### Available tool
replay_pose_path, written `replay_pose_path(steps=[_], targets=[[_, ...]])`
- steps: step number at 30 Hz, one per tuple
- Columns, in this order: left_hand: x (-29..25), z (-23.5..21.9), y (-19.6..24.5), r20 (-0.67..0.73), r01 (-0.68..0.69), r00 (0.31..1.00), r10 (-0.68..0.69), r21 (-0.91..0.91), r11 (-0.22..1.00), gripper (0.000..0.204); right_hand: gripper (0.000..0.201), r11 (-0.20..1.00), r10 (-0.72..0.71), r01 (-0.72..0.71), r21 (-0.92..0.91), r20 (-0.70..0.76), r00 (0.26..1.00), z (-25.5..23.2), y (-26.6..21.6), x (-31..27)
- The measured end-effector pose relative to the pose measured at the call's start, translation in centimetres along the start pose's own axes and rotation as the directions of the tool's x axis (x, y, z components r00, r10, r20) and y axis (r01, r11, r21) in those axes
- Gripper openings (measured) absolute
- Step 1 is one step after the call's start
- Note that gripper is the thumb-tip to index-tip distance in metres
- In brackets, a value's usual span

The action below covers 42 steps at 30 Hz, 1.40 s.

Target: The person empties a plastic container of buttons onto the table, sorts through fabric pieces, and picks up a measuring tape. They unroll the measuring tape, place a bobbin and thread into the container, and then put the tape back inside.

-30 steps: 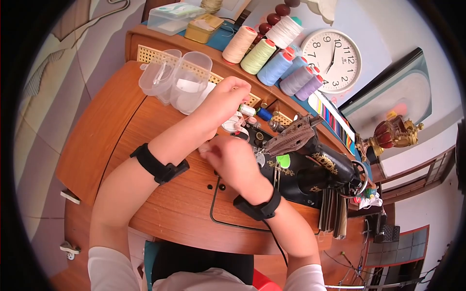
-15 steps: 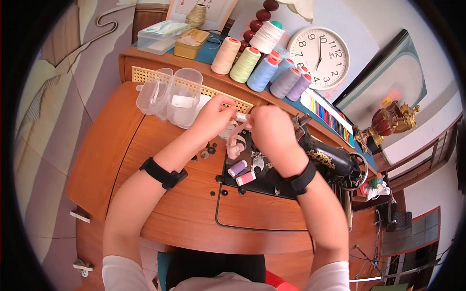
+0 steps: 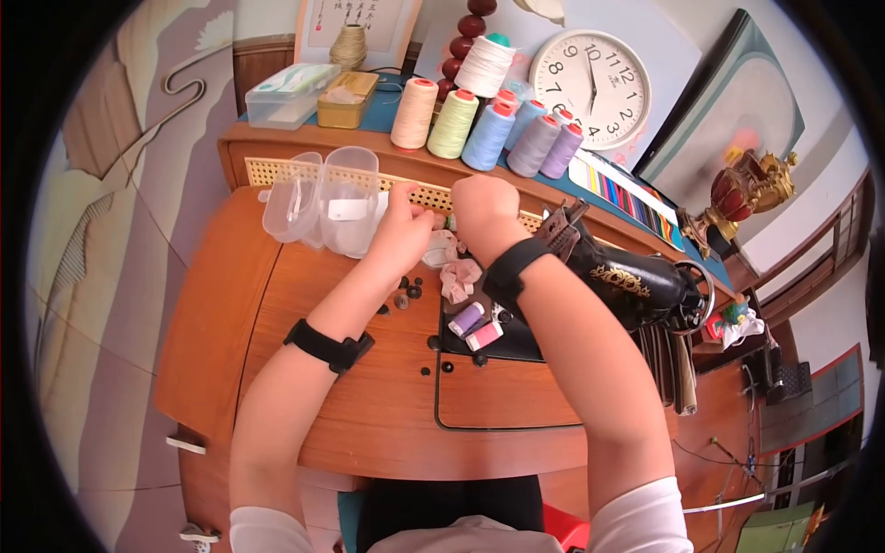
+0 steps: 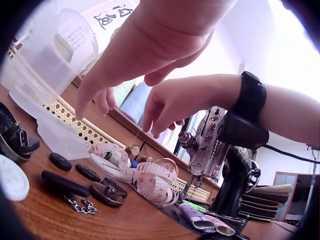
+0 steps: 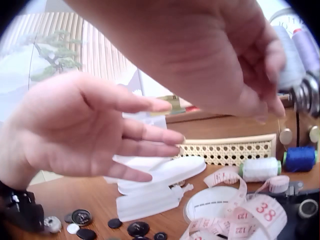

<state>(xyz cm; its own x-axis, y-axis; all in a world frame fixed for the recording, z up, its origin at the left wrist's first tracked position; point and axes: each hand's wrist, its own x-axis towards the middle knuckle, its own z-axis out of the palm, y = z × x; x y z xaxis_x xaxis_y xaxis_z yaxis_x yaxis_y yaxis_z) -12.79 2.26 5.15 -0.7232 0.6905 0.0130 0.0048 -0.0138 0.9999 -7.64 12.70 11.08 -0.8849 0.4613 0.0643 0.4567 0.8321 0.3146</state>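
Note:
My left hand (image 3: 403,235) hovers above the tabletop beside the tape measure (image 3: 459,276); in the right wrist view this hand (image 5: 95,132) has its fingers extended and slightly spread, holding nothing. My right hand (image 3: 486,207) is farther back, near the rattan strip. Its fingertips (image 4: 155,130) pinch together in the left wrist view, with a thin light strand (image 4: 136,135) running down from them towards a small round knob (image 4: 134,150). Below lie a white spool (image 5: 260,170) and a blue spool (image 5: 300,158). Purple (image 3: 467,318) and pink (image 3: 484,335) spools lie nearer the front.
Black buttons (image 3: 414,292) lie scattered on the wooden table (image 3: 369,424). A clear plastic container (image 3: 348,230) stands at the back left. The black sewing machine (image 3: 627,290) is at the right. Thread cones (image 3: 453,124) and a clock (image 3: 591,90) stand on the shelf.
My right hand has risen from low over the table and moved to the back, uncovering the purple and pink spools and the buttons. The left hand has shifted less. The head view has turned.

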Motion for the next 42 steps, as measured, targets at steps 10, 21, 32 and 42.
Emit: replay_pose_path(steps=[10,21,32,42], targets=[[0.0,-0.3,0.5,-0.100,-0.003,0.995,0.001,-0.020,1.000,0.051,0.010,0.958,0.028,-0.002,-0.286,0.088,0.996,5.6,-0.9,0.9],[-0.2,-0.2,0.3,-0.065,0.005,0.998,-0.010,-0.083,0.997,0.047,0.043,0.780,-0.123,0.332,-0.531,0.390,0.913,6.8,-1.9,1.8],[-0.3,-0.4,0.8,-0.045,0.008,0.999,-0.011,-0.068,0.998,0.049,0.023,0.893,-0.224,0.294,-0.340,0.230,0.947,8.1,-1.4,1.1],[0.1,-0.3,-0.1,-0.073,-0.072,0.995,0.070,-0.034,0.997,0.049,0.010,0.971,-0.167,0.166,-0.173,0.007,0.986,2.0,-0.9,-0.5]])
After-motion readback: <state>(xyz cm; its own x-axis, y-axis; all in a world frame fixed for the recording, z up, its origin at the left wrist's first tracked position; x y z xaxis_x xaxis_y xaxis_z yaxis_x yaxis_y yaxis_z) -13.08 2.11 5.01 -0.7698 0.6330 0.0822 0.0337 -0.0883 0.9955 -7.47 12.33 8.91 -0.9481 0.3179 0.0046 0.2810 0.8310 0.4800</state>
